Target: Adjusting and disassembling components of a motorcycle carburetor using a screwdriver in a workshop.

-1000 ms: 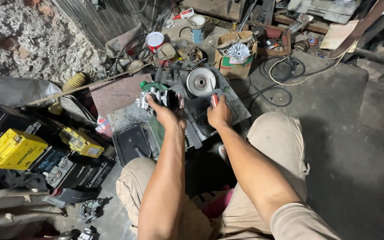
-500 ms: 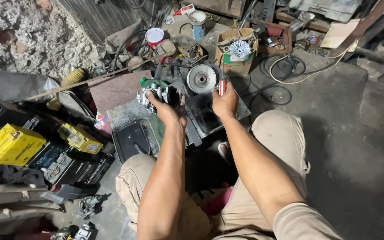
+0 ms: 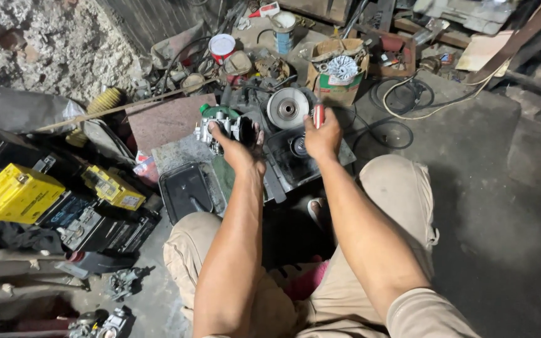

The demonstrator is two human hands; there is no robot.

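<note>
I squat on a workshop floor with both arms stretched forward. My left hand (image 3: 236, 143) grips a small silver carburettor (image 3: 215, 128) with a black round opening, held above a dark tray. My right hand (image 3: 322, 134) is closed around a slim red-handled tool (image 3: 318, 114), lifted beside a round silver pulley disc (image 3: 287, 107). Under both hands lies a dark metal engine cover (image 3: 295, 164) on the floor.
Yellow and black batteries (image 3: 17, 194) crowd the left. A black tray (image 3: 185, 189) lies near my left knee. A cardboard box (image 3: 336, 78) of parts, a red-lidded can (image 3: 222, 46) and coiled cables (image 3: 408, 103) sit behind. Small carburettor parts (image 3: 120, 285) lie bottom left.
My right hand has risen from the engine cover with the red tool, up beside the silver disc. The left hand holds the carburettor in much the same place.
</note>
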